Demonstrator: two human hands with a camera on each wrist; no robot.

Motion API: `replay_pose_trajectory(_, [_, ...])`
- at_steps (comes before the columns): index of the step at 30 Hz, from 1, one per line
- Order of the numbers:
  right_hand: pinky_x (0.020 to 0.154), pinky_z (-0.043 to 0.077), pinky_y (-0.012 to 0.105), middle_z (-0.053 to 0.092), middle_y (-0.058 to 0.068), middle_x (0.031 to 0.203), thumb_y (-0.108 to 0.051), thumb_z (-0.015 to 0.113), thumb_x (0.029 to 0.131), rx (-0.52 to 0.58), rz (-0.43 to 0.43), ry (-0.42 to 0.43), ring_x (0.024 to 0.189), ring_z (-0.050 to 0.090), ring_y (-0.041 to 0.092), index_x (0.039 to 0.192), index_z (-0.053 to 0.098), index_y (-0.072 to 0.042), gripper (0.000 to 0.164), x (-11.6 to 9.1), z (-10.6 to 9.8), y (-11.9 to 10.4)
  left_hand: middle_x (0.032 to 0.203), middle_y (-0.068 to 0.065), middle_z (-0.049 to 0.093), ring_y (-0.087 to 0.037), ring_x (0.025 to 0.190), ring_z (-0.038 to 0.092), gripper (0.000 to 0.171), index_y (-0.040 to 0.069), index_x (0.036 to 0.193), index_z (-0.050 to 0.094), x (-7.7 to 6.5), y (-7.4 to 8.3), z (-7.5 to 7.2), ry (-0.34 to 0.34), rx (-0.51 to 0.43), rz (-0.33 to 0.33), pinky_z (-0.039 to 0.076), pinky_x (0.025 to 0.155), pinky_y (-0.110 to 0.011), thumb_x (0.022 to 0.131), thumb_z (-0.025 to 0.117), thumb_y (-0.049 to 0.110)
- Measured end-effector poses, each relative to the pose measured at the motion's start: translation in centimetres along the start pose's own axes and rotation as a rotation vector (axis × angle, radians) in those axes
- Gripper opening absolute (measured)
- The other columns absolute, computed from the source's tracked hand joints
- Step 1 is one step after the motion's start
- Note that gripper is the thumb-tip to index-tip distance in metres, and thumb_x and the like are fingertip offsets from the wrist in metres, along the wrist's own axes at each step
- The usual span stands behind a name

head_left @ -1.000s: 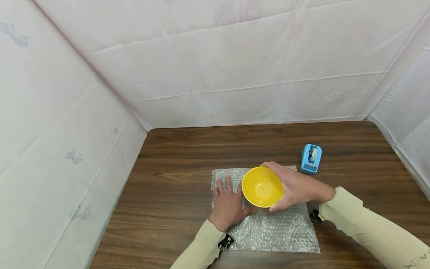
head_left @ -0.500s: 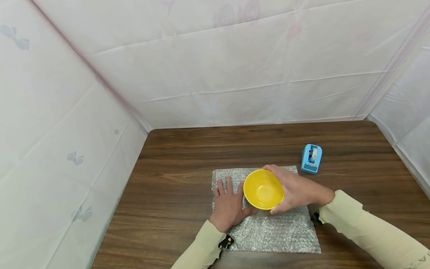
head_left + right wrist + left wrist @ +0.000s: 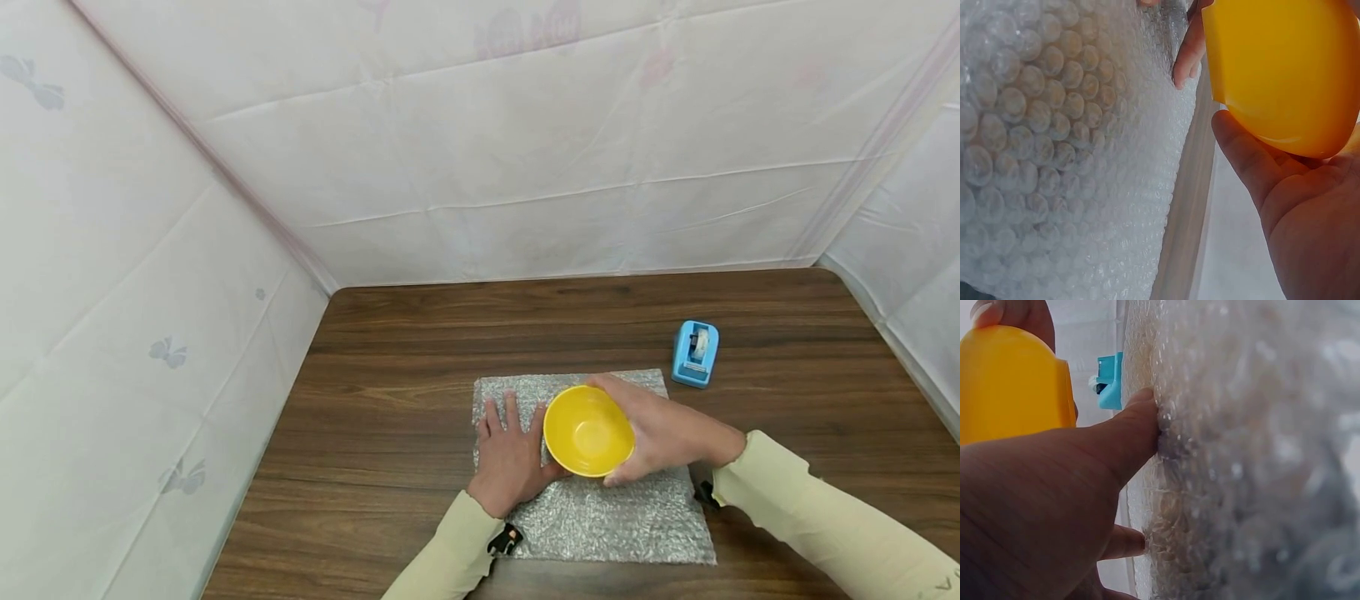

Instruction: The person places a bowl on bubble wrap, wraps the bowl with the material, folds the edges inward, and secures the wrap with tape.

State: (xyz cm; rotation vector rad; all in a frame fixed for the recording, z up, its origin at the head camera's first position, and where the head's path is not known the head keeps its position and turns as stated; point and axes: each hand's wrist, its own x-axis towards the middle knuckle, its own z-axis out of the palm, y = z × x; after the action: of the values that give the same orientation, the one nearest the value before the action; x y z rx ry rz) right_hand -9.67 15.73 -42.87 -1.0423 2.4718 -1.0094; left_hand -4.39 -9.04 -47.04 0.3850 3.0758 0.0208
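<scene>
Head view: the thumb and fingers of a person's right hand [image 3: 663,425] grip a round, glossy yellow bowl [image 3: 588,429] by its right side, the thumb on the near part of the wall and the fingers round the far part. The bowl's opening faces up toward the camera, and its base (seen edge-on in both wrist views) hangs clear of the rectangular sheet of clear bubble wrap [image 3: 615,525] beneath it. The fingers of the left hand [image 3: 508,462] lie straight and spread on the left part of that sheet, the thumb pointing toward the bowl. Pale yellow sleeves [image 3: 832,508] cover both forearms, with a small black device [image 3: 504,540] at the left wrist. Just beyond the sheet's far right corner, a light-blue tape dispenser [image 3: 695,354] loaded with a roll sits on the dark brown wood-grain table [image 3: 375,417]. White sheeting [image 3: 487,150] with faint prints, among them grey bows at left, rises behind the table and on either side.
</scene>
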Motion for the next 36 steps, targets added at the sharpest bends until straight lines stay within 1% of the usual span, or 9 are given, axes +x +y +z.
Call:
replay_pose_trajectory(3, [0.095,0.055,0.042,0.057,0.000,0.141,-0.052,0.098,0.059,0.007,0.001,-0.007,0.116,0.059,0.015,0.153,0.036,-0.011,0.120,-0.1,0.1,0.0,0.152,-0.032,0.051,-0.059,0.137,0.051,0.088,0.019,0.152,0.054,0.0,-0.1,0.0,0.012,0.008,0.008,0.052,0.102,-0.064,0.083,0.071,0.072])
replay_pose_trajectory(7, [0.097,0.054,0.044,0.056,0.004,0.144,-0.053,0.097,0.061,0.002,0.006,-0.015,0.118,0.058,0.018,0.155,0.035,-0.007,0.122,-0.2,0.4,0.1,0.152,-0.032,0.051,-0.059,0.136,0.051,0.087,0.019,0.152,0.054,0.0,-0.1,0.0,0.008,0.008,0.008,0.052,0.102,-0.064,0.083,0.072,0.070])
replay_pose_trajectory(11, [0.097,0.055,0.043,0.056,0.005,0.144,-0.055,0.096,0.062,-0.005,0.007,-0.018,0.118,0.058,0.018,0.155,0.034,-0.005,0.122,-0.4,0.5,0.2,0.153,-0.032,0.050,-0.060,0.138,0.049,0.086,0.019,0.152,0.054,0.0,0.0,0.0,-0.006,-0.001,-0.001,0.051,0.104,-0.064,0.084,0.072,0.069])
replay_pose_trajectory(13, [0.097,0.055,0.042,0.055,0.004,0.144,-0.055,0.096,0.062,-0.006,0.012,-0.020,0.118,0.058,0.017,0.155,0.034,-0.006,0.122,-0.5,0.6,0.1,0.154,-0.032,0.049,-0.060,0.138,0.049,0.086,0.019,0.152,0.054,0.0,0.0,-0.1,-0.011,-0.002,-0.007,0.050,0.105,-0.064,0.084,0.072,0.068])
replay_pose_trajectory(21, [0.097,0.056,0.040,0.057,0.002,0.141,-0.053,0.097,0.061,-0.005,0.000,-0.029,0.116,0.059,0.015,0.153,0.035,-0.006,0.121,-0.9,0.7,0.1,0.156,-0.031,0.047,-0.059,0.141,0.046,0.083,0.020,0.153,0.054,0.1,0.1,-0.1,-0.039,0.012,-0.019,0.049,0.107,-0.063,0.086,0.069,0.067])
replay_pose_trajectory(28, [0.101,0.055,0.047,0.056,0.005,0.145,-0.052,0.098,0.060,-0.011,-0.004,-0.041,0.121,0.060,0.018,0.154,0.035,-0.003,0.123,-1.0,1.1,0.4,0.159,-0.030,0.045,-0.058,0.143,0.044,0.080,0.021,0.154,0.052,0.2,0.1,-0.2,-0.073,0.014,-0.028,0.048,0.109,-0.063,0.089,0.067,0.065])
replay_pose_trajectory(36, [0.101,0.054,0.050,0.056,0.008,0.146,-0.051,0.098,0.060,-0.035,-0.009,-0.029,0.123,0.060,0.021,0.154,0.035,-0.002,0.123,-1.3,1.5,0.6,0.160,-0.029,0.044,-0.057,0.145,0.043,0.077,0.023,0.154,0.052,0.4,0.2,-0.1,-0.086,0.019,-0.041,0.047,0.111,-0.062,0.091,0.066,0.064])
